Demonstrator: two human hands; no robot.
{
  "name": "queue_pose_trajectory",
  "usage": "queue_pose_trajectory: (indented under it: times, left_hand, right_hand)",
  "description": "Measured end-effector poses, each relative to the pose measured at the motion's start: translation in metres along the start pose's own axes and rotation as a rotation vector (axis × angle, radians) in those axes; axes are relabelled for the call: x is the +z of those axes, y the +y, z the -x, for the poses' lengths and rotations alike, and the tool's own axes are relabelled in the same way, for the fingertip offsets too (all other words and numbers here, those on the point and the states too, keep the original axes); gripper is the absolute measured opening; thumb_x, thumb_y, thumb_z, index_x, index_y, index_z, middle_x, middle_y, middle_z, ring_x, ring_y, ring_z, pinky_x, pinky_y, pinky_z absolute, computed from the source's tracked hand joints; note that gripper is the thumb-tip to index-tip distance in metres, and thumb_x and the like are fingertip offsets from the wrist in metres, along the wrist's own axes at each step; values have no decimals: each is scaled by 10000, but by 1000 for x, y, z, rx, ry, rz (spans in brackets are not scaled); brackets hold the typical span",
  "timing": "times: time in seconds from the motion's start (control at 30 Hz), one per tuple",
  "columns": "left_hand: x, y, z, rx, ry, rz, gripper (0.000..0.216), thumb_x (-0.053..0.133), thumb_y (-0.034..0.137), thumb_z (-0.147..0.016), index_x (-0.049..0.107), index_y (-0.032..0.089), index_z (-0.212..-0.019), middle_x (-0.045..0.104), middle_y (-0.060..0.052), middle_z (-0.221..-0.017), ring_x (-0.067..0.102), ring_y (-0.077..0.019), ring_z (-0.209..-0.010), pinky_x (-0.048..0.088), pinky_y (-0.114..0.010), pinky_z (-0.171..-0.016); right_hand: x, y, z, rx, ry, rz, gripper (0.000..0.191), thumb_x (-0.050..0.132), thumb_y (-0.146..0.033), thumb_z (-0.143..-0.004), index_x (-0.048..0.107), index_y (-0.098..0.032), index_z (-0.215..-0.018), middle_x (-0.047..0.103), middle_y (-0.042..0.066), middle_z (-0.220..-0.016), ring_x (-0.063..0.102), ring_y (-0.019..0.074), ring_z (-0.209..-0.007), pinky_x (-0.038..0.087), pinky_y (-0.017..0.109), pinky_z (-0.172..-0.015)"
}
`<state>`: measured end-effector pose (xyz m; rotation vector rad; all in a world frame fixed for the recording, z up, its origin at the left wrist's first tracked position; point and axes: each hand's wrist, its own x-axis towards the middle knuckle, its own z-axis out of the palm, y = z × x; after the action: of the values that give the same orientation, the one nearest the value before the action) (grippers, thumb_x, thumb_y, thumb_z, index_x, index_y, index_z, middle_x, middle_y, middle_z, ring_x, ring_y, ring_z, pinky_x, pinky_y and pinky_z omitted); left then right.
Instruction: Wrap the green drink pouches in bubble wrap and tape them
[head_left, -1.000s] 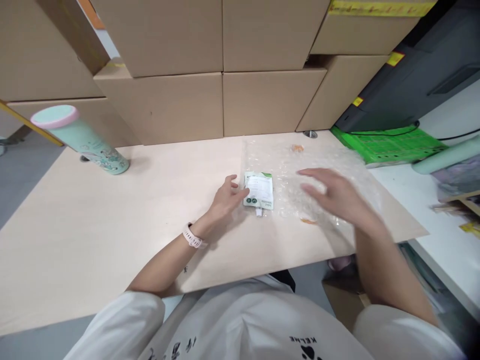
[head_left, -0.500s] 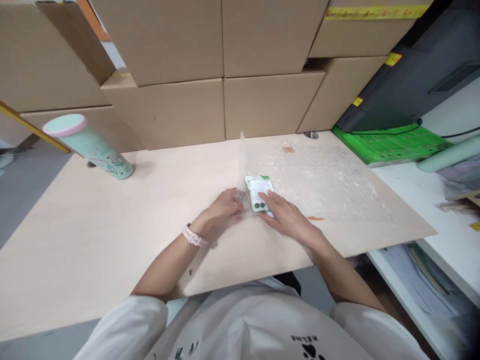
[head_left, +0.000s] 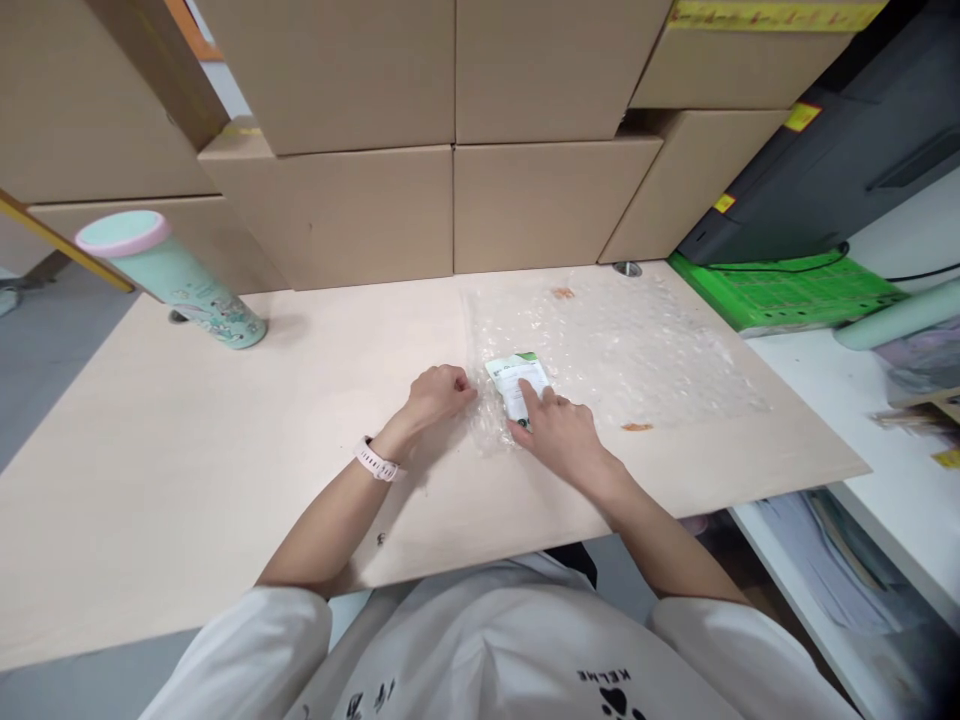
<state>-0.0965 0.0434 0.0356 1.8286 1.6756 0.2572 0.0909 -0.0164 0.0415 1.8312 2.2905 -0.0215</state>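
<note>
A sheet of clear bubble wrap (head_left: 645, 350) lies spread on the pale tabletop (head_left: 247, 440). On its left part rests a small white packet (head_left: 514, 372) with a green corner and printed text. My right hand (head_left: 562, 430) lies over the packet's lower right side, index finger stretched across its face and thumb apart by the lower edge. At the wrap's left edge, my left hand (head_left: 441, 392) has its fingers pinched together on the film. Its fingertips are partly hidden. A pale watch strap (head_left: 379, 462) circles the left wrist.
A mint tumbler (head_left: 191, 285) with a pink rim stands at the left. Cardboard boxes (head_left: 360, 215) are stacked along the back edge. To the right are a green plastic crate (head_left: 780, 285), a dark grey case (head_left: 847, 150) and a white side shelf (head_left: 832, 400).
The raised left edge of the bubble wrap has come down flatter. My left hand has shifted slightly left and up, and my right hand has moved a little left over the packet.
</note>
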Motion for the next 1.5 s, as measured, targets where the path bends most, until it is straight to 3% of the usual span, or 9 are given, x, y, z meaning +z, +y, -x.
queue_pose_trajectory:
  times: [0.13,0.33,0.6,0.67,0.77,0.87,0.97,1.2,1.5]
  left_hand:
    - [3,-2,-2,-7,-15,1,130,608,261,-781,637,207,-667,630,7,-557,592,-156,-619,377,-257,-612]
    - [5,-3,-3,7,-10,15,124,617,245,-776,641,205,-661,602,2,-536,572,-164,-618,350,-261,-597]
    - [6,-9,-4,33,-24,61,166,627,245,-753,629,196,-594,617,-8,-565,546,-146,-595,342,-263,-580]
    - [5,-10,-4,32,-29,78,176,635,245,-744,629,192,-577,623,-12,-576,542,-142,-587,341,-261,-570]
    - [5,-11,-4,38,-31,107,169,649,245,-734,639,187,-576,634,-14,-599,540,-136,-585,334,-257,-557]
    - [5,-12,-6,44,-39,127,188,652,249,-733,644,185,-557,594,-5,-540,514,-131,-546,321,-258,-541]
    - [5,-12,-6,44,-39,142,201,652,240,-731,638,186,-538,552,6,-486,485,-123,-510,314,-258,-532]
    - [4,-11,-4,48,-30,165,188,649,217,-715,633,179,-532,555,11,-478,464,-107,-494,293,-245,-505]
    - [3,-10,-4,63,-53,122,241,628,235,-744,594,178,-512,560,6,-498,463,-112,-505,308,-256,-532]
  right_hand:
    - [-2,-3,-2,-52,-35,49,573,373,-195,-962,295,-36,-1508,665,239,-998,701,303,-820,493,357,-654]
    - [3,-3,1,-45,5,20,668,356,-449,-997,297,-20,-1506,648,273,-1048,687,351,-869,507,396,-666]
    - [11,13,-5,66,124,-67,481,325,-122,-924,477,-4,-1365,687,204,-802,696,299,-700,495,368,-622]
    - [9,35,-9,170,223,-239,400,311,-213,-966,606,-41,-1175,691,192,-764,696,311,-708,503,402,-660]
    - [10,57,-15,193,370,-879,418,389,-451,-964,638,-123,-1042,726,156,-876,699,288,-794,532,381,-682]
    - [19,52,-20,228,282,-1483,498,514,-591,-870,612,-158,-1098,741,114,-941,706,253,-776,559,361,-650]
    - [34,34,-22,270,121,-1674,543,608,-597,-787,605,-162,-1113,745,109,-947,716,249,-761,572,362,-623]
    - [51,35,-19,226,47,-1396,446,536,-526,-853,628,-170,-1106,740,99,-934,703,236,-715,567,344,-563]
    - [43,32,1,89,449,-572,472,432,-392,-962,520,-214,-1390,573,155,-1305,558,327,-1181,517,488,-916]
